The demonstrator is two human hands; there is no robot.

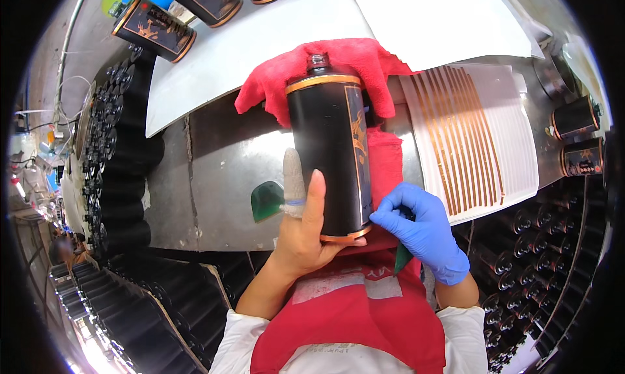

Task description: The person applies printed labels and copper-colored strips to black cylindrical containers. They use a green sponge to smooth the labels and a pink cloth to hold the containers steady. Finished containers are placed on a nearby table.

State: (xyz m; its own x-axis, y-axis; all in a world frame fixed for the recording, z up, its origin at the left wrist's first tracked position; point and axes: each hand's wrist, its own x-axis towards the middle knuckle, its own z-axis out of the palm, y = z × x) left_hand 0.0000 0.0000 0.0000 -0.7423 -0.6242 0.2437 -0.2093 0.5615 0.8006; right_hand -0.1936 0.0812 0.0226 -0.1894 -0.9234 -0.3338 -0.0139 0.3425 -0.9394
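A black bottle (pixel 325 152) with gold bands at shoulder and base and a gold-patterned panel lies tilted, its glass neck away from me. Red cloth (pixel 267 91) lies beneath its upper part. My left hand (pixel 303 234), bare but for a fabric finger cot, grips the lower end, with fingers under the base. My right hand (pixel 416 227), in a blue glove, is closed, its thumb and forefinger pinched against the bottle's lower right edge. A green scraper (pixel 403 259) sticks out below that hand, mostly hidden by it. Another green flat piece (pixel 267 201) rests left of the bottle.
Thin gold strips (pixel 456 136) lie in a row on a white sheet (pixel 521 139) at right. Decorated bottles (pixel 156 29) stand on a white board (pixel 312 22) at the far left. Many black bottles (pixel 124 159) crowd the left side, with more (pixel 527 257) at lower right.
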